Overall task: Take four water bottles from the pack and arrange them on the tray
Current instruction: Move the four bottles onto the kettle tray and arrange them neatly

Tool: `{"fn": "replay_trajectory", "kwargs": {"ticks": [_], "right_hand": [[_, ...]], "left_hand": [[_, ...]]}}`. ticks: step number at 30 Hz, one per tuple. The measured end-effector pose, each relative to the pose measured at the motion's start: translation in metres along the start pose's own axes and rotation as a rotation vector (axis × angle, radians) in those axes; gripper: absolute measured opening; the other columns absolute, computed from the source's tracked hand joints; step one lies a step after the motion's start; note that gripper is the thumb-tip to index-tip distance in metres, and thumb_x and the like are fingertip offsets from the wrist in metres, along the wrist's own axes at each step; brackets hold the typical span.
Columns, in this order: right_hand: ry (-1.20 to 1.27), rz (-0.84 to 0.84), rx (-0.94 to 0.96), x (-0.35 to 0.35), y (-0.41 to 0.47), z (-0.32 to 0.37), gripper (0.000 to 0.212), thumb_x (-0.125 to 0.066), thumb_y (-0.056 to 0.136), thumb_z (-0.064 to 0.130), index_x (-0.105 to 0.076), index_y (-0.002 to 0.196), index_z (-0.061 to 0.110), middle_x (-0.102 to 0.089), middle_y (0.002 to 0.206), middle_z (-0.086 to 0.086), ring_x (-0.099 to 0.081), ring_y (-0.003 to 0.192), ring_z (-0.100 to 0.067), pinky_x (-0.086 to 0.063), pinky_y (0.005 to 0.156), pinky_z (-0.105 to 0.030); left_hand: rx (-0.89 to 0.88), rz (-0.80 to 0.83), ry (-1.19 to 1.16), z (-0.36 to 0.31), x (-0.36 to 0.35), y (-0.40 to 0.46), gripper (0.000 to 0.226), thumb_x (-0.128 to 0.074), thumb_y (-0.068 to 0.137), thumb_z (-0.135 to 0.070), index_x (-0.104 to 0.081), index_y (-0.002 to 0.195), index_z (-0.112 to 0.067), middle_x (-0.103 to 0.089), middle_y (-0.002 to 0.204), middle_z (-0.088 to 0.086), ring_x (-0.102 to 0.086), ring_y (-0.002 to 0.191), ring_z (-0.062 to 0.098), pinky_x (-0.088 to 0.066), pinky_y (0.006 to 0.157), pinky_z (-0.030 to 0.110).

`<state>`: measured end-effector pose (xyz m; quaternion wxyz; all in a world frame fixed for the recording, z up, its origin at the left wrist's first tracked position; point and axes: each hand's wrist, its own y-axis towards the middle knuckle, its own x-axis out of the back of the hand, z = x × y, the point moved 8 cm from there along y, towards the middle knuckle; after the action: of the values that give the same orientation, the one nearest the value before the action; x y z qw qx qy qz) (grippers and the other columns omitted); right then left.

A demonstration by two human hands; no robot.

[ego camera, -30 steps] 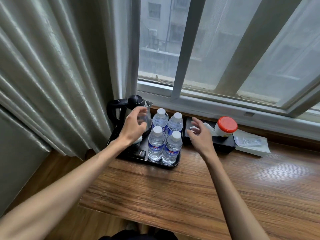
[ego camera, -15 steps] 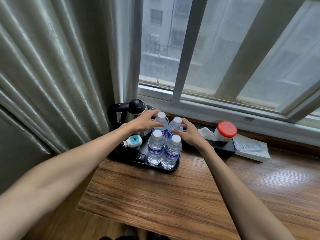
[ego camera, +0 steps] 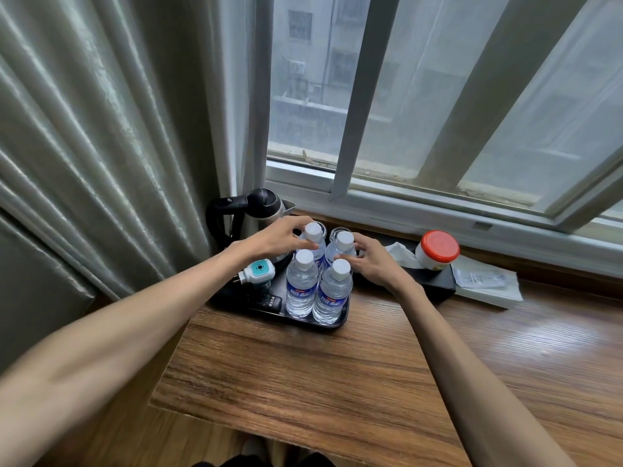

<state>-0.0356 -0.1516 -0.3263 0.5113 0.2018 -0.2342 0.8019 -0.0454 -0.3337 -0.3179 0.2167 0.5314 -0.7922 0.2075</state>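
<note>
Several clear water bottles with white caps and blue labels stand upright in a tight square on a black tray [ego camera: 332, 324] at the back of the wooden table. The front left bottle [ego camera: 301, 288] and front right bottle [ego camera: 332, 293] stand untouched. My left hand [ego camera: 274, 239] is wrapped around the neck of the back left bottle [ego camera: 313, 232]. My right hand [ego camera: 369, 261] grips the side of the back right bottle [ego camera: 344, 241]. Both back bottles rest on the tray.
A black electric kettle [ego camera: 251, 210] stands on the tray's back left, with a white and teal plug [ego camera: 258, 269] in front. Right of the tray are a black box [ego camera: 438, 286], a red-lidded jar [ego camera: 437, 250], tissue and papers [ego camera: 485, 283]. Curtain hangs left, window sill behind.
Both hands moved in from beside the tray and closed on the two back bottles. The view has shifted slightly closer. The bottles stay in place.
</note>
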Motion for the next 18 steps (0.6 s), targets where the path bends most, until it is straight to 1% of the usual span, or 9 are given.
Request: {"fn": "replay_trajectory", "kwargs": {"ticks": [2,7,9,12,13,15,17,18], "right_hand": [[-0.006,0.002,0.005,0.0001,-0.0003,0.0008,0.045,-0.076,0.084,0.031,-0.063,0.127,0.026,-0.068,0.123,0.009,-0.059,0.116,-0.013,-0.05,0.102,-0.049],[0.047,-0.001,-0.014,-0.0005,0.0011,-0.0027,0.044,-0.077,0.083,0.03,-0.062,0.125,0.03,-0.067,0.122,0.011,-0.058,0.117,-0.013,-0.05,0.102,-0.049],[0.069,-0.008,-0.027,-0.0004,0.001,-0.0023,0.048,-0.078,0.082,0.032,-0.061,0.127,0.029,-0.066,0.123,0.01,-0.057,0.118,-0.013,-0.049,0.103,-0.049],[0.121,-0.01,-0.055,-0.0021,0.0,-0.0054,0.053,-0.078,0.083,0.029,-0.058,0.133,0.027,-0.064,0.125,0.009,-0.055,0.122,-0.013,-0.049,0.105,-0.049],[0.147,-0.006,-0.054,-0.003,-0.0009,-0.0051,0.056,-0.078,0.083,0.028,-0.056,0.135,0.026,-0.063,0.128,0.008,-0.054,0.125,-0.013,-0.049,0.105,-0.049],[0.17,-0.01,-0.044,-0.003,-0.0034,-0.0054,0.063,-0.078,0.084,0.025,-0.051,0.141,0.023,-0.061,0.135,0.005,-0.052,0.129,-0.013,-0.046,0.108,-0.047],[0.184,-0.008,-0.044,-0.0003,-0.0057,-0.0047,0.068,-0.077,0.085,0.023,-0.046,0.146,0.019,-0.057,0.142,0.0,-0.052,0.13,-0.015,-0.043,0.112,-0.04],[0.188,-0.004,-0.062,0.002,-0.008,-0.0019,0.069,-0.076,0.086,0.023,-0.044,0.147,0.018,-0.054,0.143,-0.001,-0.052,0.128,-0.016,-0.043,0.111,-0.037]], "left_hand": [[0.001,0.002,0.004,0.0004,-0.0004,0.0002,0.028,-0.075,0.083,-0.027,-0.066,0.107,-0.015,-0.07,0.108,0.001,-0.064,0.108,0.017,-0.055,0.095,0.044],[0.01,-0.001,-0.011,0.0046,-0.0007,0.0015,0.029,-0.074,0.083,-0.029,-0.066,0.106,-0.014,-0.07,0.108,0.001,-0.063,0.108,0.017,-0.054,0.094,0.039],[0.021,-0.015,-0.03,0.0051,-0.0012,0.0007,0.025,-0.074,0.082,-0.031,-0.068,0.104,-0.02,-0.071,0.106,-0.003,-0.064,0.105,0.013,-0.053,0.094,0.036],[0.052,-0.013,-0.037,0.0056,-0.0018,-0.0018,0.021,-0.074,0.081,-0.035,-0.067,0.101,-0.033,-0.07,0.105,-0.011,-0.064,0.102,0.008,-0.052,0.095,0.034],[0.059,-0.007,-0.041,0.0062,-0.0022,-0.0019,0.024,-0.074,0.08,-0.038,-0.067,0.103,-0.034,-0.07,0.107,-0.012,-0.065,0.104,0.009,-0.052,0.096,0.035],[0.08,0.006,-0.068,0.0049,-0.0027,-0.0044,0.035,-0.074,0.079,-0.042,-0.064,0.113,-0.034,-0.069,0.114,-0.012,-0.065,0.109,0.012,-0.052,0.098,0.037],[0.103,-0.015,-0.104,0.0022,0.002,-0.0063,0.052,-0.075,0.079,-0.042,-0.06,0.127,-0.031,-0.066,0.127,-0.007,-0.063,0.118,0.016,-0.051,0.1,0.038],[0.12,-0.03,-0.102,-0.0007,0.006,-0.0084,0.058,-0.076,0.08,-0.041,-0.057,0.134,-0.028,-0.063,0.134,-0.002,-0.061,0.121,0.018,-0.05,0.101,0.038]]}}
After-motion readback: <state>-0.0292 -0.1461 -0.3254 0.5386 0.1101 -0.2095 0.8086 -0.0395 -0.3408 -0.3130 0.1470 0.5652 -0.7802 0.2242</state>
